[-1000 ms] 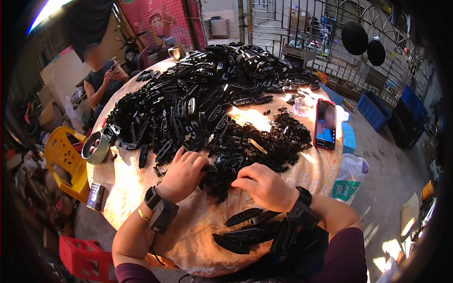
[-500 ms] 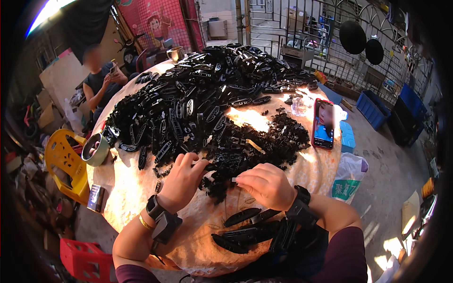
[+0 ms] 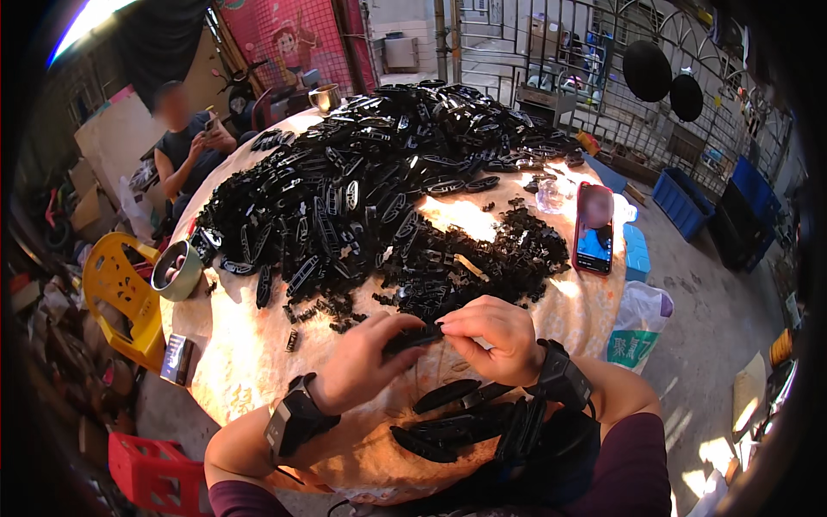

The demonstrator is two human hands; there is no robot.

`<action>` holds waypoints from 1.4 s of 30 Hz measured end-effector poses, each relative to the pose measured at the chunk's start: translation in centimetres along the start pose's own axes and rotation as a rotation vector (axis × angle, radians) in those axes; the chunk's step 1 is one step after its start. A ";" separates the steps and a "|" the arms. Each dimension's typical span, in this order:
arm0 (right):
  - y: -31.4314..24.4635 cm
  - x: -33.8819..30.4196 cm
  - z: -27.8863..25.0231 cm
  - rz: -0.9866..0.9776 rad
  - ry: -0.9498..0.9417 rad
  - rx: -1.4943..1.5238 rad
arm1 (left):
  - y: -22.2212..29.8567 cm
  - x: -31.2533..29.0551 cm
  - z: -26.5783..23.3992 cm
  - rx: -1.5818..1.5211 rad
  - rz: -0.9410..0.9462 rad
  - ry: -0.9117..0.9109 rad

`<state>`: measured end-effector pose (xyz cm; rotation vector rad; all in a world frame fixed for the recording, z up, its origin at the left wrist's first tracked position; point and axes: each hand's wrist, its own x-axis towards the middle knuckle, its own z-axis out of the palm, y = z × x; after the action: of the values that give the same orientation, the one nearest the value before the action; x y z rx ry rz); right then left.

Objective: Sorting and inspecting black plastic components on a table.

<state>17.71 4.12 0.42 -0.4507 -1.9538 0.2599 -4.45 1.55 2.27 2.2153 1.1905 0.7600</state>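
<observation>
Your left hand [image 3: 366, 366] and right hand [image 3: 491, 338] both pinch one black plastic part [image 3: 413, 338]; few finished pieces [image 3: 457, 418] lie nearer you, the big heap [image 3: 379, 172] beyond remains.

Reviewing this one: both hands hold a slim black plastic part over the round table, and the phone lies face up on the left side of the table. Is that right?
Not quite. In the head view the phone lies face up on the right side of the table, not the left. The rest holds: the left hand and right hand together hold a slim black plastic part over it.
</observation>
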 end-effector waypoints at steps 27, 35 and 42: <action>-0.5 0.2 0.3 -0.009 -0.091 -0.037 | -1.0 -0.4 2.6 -0.993 -0.332 -0.043; -0.7 -0.3 0.3 0.236 -0.008 0.187 | -0.8 -0.3 2.4 -0.947 -0.228 0.013; -0.4 0.2 -0.3 -0.086 -0.138 0.000 | -1.6 -0.4 1.9 -1.360 -0.396 -0.157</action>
<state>17.86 3.83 0.91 -0.3555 -2.1028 0.2415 -4.24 1.60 -0.26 0.8605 0.6193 0.8206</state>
